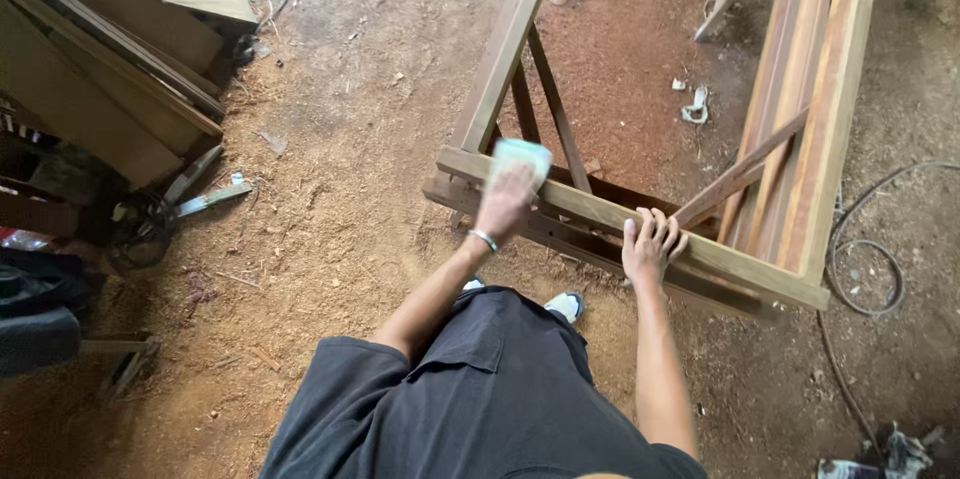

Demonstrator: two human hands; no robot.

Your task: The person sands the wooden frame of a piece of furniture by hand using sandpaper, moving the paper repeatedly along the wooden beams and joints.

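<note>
left hand [505, 201] blurred, right hand [650, 247] fingers curled.
</note>
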